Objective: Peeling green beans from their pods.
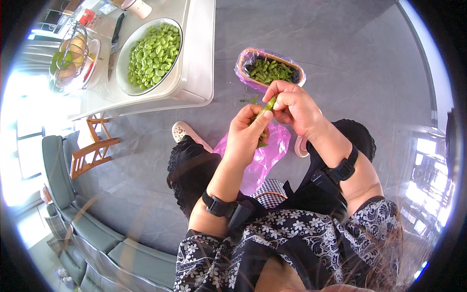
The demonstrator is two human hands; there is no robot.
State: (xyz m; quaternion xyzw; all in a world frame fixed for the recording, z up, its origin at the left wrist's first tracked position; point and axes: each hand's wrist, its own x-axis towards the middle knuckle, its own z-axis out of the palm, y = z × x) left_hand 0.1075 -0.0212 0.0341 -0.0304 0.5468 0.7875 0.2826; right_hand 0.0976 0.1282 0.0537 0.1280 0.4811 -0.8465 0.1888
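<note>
Both my hands meet over the floor, in front of my knees, on one green bean pod (270, 103). My left hand (249, 126) grips its lower end between thumb and fingers. The thumb and index finger of my right hand (297, 107) pinch the upper end. More green (262, 143) shows under my left palm; whether it is held or lies on the bag, I cannot tell. A pink plastic bag (271, 153) spreads beneath the hands. Just beyond them stands an oval bin (302, 78) lined with purple plastic, holding many green pods (271, 71).
On the table (197, 54) at upper left, a white bowl (123, 75) holds many shelled green beans (155, 54), beside a knife (117, 27) and a wire fruit basket (74, 54). Pod scraps (253, 98) lie on the floor. A wooden folding chair (94, 149) and grey sofa (95, 226) stand left.
</note>
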